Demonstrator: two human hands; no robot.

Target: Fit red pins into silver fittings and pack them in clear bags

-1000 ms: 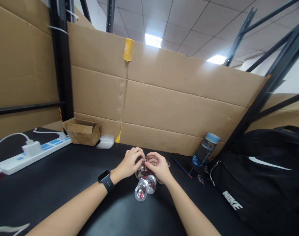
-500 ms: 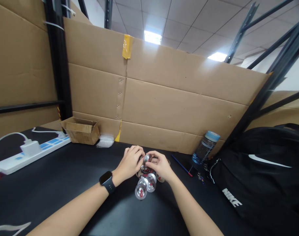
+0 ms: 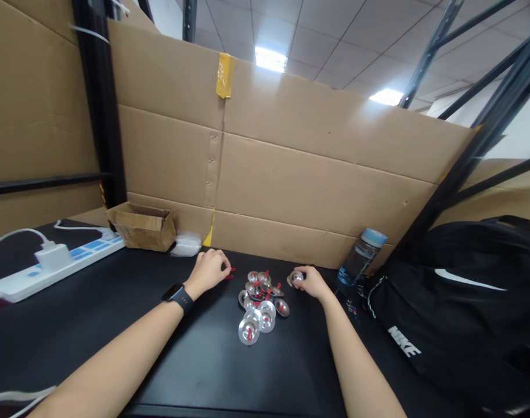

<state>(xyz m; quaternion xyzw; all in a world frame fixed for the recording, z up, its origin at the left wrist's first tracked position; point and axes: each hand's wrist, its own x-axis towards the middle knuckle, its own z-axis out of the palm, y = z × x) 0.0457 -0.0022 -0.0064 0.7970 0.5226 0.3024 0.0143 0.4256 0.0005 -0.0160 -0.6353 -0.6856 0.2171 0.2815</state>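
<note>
My left hand (image 3: 209, 270), wearing a watch on the wrist, is left of a heap of small metal finger cymbals (image 3: 265, 289). Its thumb and fingers are pinched on a red cord loop (image 3: 230, 276) that sticks out to the right. On the heap's other side, my right hand (image 3: 312, 282) grips a silvery finger cymbal (image 3: 294, 278) between thumb and fingers, low over the table. Most cymbals in the heap carry red loops. Some shinier, clear-rimmed ones (image 3: 249, 331) lie at its near end, overlapping.
At the back left stand a small open cardboard box (image 3: 146, 232) and a white plastic packet (image 3: 186, 245). A power strip (image 3: 25, 285) lies farther left. On the right are a water bottle (image 3: 359, 258), keys (image 3: 352, 309) and a black backpack (image 3: 460, 307). Cardboard walls (image 3: 308, 191) enclose the black table.
My hands were together over the heap, on one cymbal. They have since parted: the left went left with a red loop, the right went right with a cymbal. The heap is now uncovered.
</note>
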